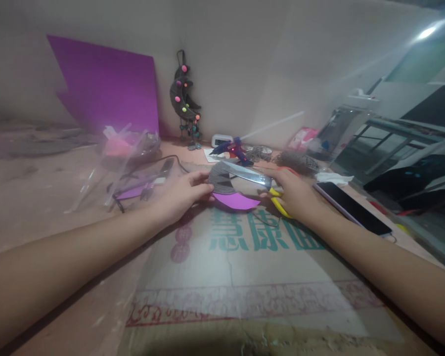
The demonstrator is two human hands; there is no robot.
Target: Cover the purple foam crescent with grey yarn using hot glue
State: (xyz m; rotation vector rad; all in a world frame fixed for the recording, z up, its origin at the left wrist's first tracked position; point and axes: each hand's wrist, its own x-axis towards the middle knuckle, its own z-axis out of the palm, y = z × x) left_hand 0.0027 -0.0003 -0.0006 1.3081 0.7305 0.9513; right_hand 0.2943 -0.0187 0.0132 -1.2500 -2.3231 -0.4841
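Observation:
My left hand pinches the left edge of a grey, cord-covered crescent piece together with purple paper that shows beneath it. In my right hand is a pair of scissors with yellow handles, the fingers wrapped round the grips. The metal blades point left and lie across the top of the grey piece. Whether the blades touch the paper I cannot tell. Under both hands lies a flat cardboard sheet with green printed characters.
A hot glue gun stands behind the hands, near a small white clock. A decorated moon hanging and a purple sheet are against the wall. To the right lies a phone; plastic bags are on the left.

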